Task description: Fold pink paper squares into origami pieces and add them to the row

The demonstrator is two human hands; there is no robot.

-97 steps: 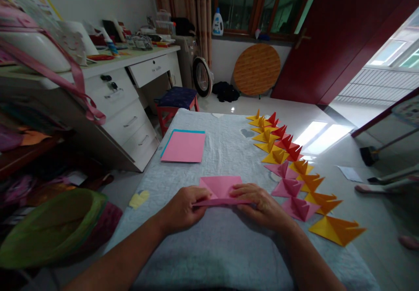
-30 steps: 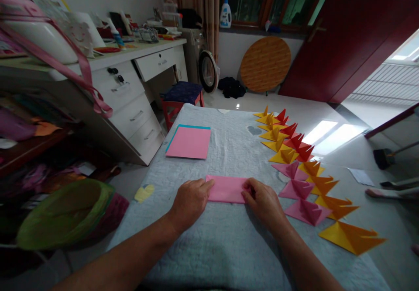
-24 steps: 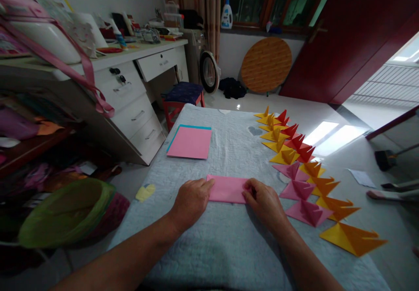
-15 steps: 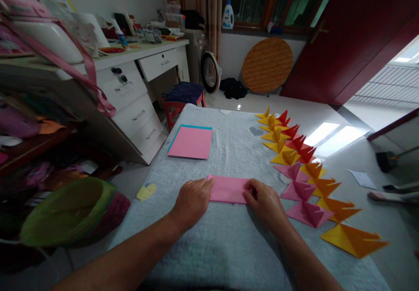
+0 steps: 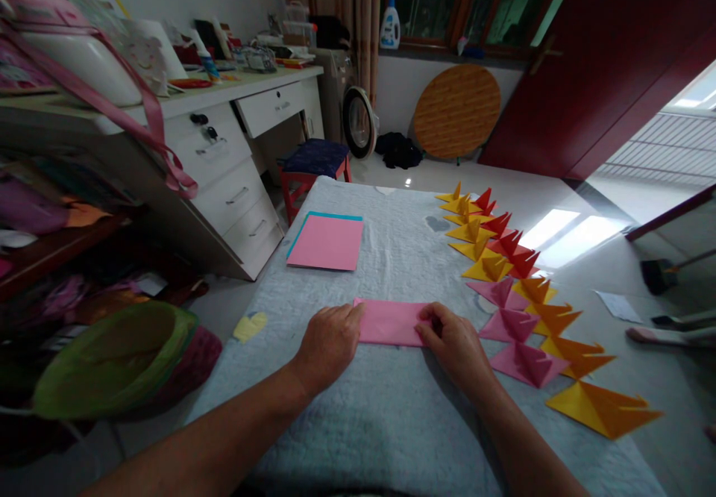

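Note:
A pink sheet of paper, folded into a long rectangle, lies flat on the cloth-covered table. At its left end my left hand grips the edge, fingers together and the thumb side on the paper. My right hand pinches the right end between thumb and curled fingers. Beyond them, to the left, sits a stack of square pink paper with a blue sheet showing along its edges. Folded paper cranes in pink, yellow, orange and red stand in rows to the right.
A green-lined bin stands left of the table, below a white desk crowded with items. A stool is past the far left corner. Behind are an open washing machine and a round wooden board.

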